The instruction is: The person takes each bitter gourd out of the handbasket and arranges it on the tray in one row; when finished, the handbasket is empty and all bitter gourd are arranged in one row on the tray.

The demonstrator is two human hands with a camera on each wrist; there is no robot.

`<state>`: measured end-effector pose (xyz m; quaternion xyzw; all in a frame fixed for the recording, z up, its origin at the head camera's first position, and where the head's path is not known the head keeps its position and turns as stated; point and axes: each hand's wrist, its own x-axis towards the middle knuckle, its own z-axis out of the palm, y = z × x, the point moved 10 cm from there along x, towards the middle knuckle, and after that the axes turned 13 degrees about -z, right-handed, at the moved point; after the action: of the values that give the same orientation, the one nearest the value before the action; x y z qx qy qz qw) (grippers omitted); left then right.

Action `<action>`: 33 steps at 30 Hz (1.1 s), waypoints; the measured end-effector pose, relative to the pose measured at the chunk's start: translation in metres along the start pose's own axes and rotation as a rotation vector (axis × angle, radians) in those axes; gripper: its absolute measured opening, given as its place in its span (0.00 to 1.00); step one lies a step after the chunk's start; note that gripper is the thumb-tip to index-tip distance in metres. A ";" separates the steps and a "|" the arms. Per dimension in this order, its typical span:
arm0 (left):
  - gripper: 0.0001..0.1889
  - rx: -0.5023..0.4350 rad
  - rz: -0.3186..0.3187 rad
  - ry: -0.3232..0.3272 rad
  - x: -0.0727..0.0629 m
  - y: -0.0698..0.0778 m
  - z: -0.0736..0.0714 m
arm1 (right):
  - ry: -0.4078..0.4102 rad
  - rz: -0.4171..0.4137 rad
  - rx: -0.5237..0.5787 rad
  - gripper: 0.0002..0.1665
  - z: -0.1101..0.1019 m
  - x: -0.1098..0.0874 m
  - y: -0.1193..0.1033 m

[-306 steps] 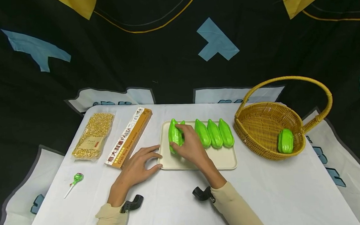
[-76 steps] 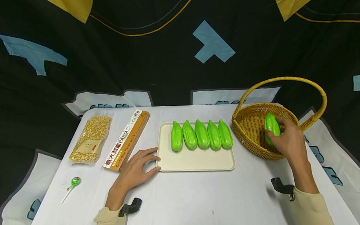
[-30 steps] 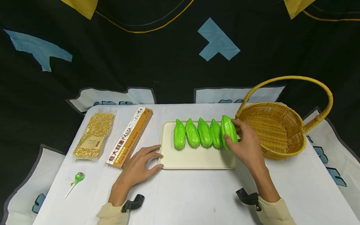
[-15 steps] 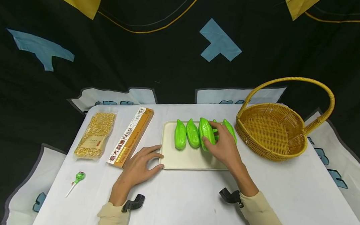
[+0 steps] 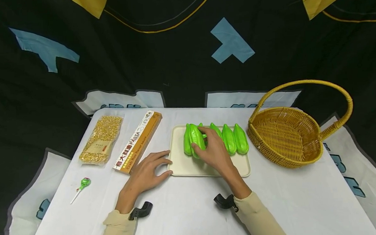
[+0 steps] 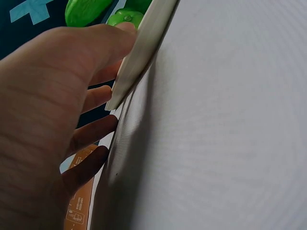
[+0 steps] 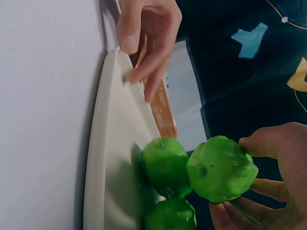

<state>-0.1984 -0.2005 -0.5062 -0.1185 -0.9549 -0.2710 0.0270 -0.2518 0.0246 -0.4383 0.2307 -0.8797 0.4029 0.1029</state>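
Note:
My right hand holds a glossy green ribbed fruit, long and pointed at its far end, between thumb and fingers. In the head view this fruit overlaps the leftmost one of a row of several alike on a cream rectangular tray. The right wrist view shows the rounded end of the held fruit beside two others. Another fruit of the row is partly hidden behind my right hand. My left hand, fingers relaxed and spread, rests with its fingertips at the tray's left rim.
A wicker basket with a tall arched handle stands right of the tray. To the left lie a pasta box, a bag of yellow kernels and a green lollipop. A dark curtain hangs behind the table.
My right hand lifted the green fruit out of the basket and carried it left, past the row, to the tray's left end. My left hand has stayed at the rim.

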 end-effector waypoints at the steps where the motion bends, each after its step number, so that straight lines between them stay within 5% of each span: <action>1: 0.17 0.001 0.001 0.000 0.000 0.000 0.000 | -0.006 -0.001 0.001 0.40 0.003 0.002 -0.002; 13: 0.16 0.002 -0.011 -0.008 0.000 0.000 0.000 | -0.050 -0.057 -0.080 0.39 0.036 0.026 -0.029; 33: 0.15 -0.013 0.013 0.004 0.000 0.000 -0.001 | -0.083 -0.086 -0.265 0.36 0.074 0.047 -0.038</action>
<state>-0.1983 -0.2009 -0.5047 -0.1245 -0.9522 -0.2772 0.0301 -0.2735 -0.0681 -0.4439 0.2690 -0.9180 0.2686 0.1131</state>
